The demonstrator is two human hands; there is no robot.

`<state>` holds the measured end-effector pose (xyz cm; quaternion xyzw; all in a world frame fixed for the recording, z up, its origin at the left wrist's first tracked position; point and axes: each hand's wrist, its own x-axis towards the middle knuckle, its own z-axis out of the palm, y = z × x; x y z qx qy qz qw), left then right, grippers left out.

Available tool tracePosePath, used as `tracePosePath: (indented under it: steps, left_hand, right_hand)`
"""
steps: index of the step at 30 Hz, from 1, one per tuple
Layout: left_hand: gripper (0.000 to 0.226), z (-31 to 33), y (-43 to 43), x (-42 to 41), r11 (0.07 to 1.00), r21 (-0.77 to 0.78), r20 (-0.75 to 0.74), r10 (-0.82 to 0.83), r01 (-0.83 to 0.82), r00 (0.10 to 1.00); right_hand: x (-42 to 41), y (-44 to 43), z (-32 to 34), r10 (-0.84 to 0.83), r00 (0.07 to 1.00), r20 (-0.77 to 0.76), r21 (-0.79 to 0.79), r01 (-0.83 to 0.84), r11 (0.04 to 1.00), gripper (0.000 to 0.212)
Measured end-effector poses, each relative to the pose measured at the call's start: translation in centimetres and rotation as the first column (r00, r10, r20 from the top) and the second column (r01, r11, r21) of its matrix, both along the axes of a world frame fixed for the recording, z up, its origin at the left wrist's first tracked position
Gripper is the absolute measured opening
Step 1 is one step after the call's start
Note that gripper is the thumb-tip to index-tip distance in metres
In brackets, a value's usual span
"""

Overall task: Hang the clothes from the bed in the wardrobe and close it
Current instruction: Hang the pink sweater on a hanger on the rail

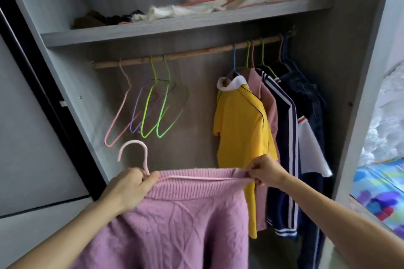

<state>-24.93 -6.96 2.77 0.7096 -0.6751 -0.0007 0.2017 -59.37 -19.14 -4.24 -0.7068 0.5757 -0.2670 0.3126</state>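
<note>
A pink knitted garment (175, 225) hangs in front of me, its ribbed band stretched over a pale pink wire hanger (133, 148). My left hand (129, 188) grips the hanger at the base of its hook together with the band's left end. My right hand (266, 170) pinches the band's right end against the hanger's arm. Behind them the wardrobe stands open with a wooden rail (188, 53) across it. The hanger's hook is well below the rail.
Several empty wire hangers (153, 111) hang on the rail's left half. A yellow shirt (240, 129), a pink shirt, a navy striped top and jeans (306, 102) hang on the right. Fluffy clothes lie on the upper shelf (153, 30). The sliding door (26, 137) is at left, the bed (380, 190) at right.
</note>
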Motion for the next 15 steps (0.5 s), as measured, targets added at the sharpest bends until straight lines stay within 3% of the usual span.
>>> tracePosePath:
  steps: [5, 7, 9, 13, 15]
  left_hand:
    - [0.056, -1.1, -1.0, -1.6, 1.000, -0.016, 0.349, -0.007, 0.014, 0.937]
    - [0.056, -0.6, -1.8, -2.6, 1.000, -0.007, 0.400, 0.015, -0.014, 0.916]
    - [0.056, 0.1, -2.5, -3.7, 0.999, -0.039, 0.341, 0.011, 0.003, 0.940]
    - [0.048, 1.8, -3.6, -5.0, 0.987, -0.122, 0.018, -0.100, 0.102, 0.995]
    - [0.054, 2.3, -3.7, -5.1, 0.975, -0.159, -0.066, -0.165, 0.153, 0.984]
  right_hand:
    - [-2.0, 0.7, 2.4, -0.062, 0.996, -0.070, -0.188, 0.048, 0.981, 0.022]
    - [-1.3, 1.2, 3.8, -0.090, 0.995, -0.032, -0.281, 0.077, 0.957, 0.018]
    - [0.4, 2.1, 5.5, -0.059, 0.992, 0.113, -0.327, 0.093, 0.940, 0.017]
    - [5.4, 4.1, 7.0, 0.202, 0.941, 0.272, -0.308, -0.114, 0.944, 0.011]
    - [6.4, 4.3, 7.7, 0.203, 0.883, 0.423, -0.258, -0.097, 0.961, 0.008]
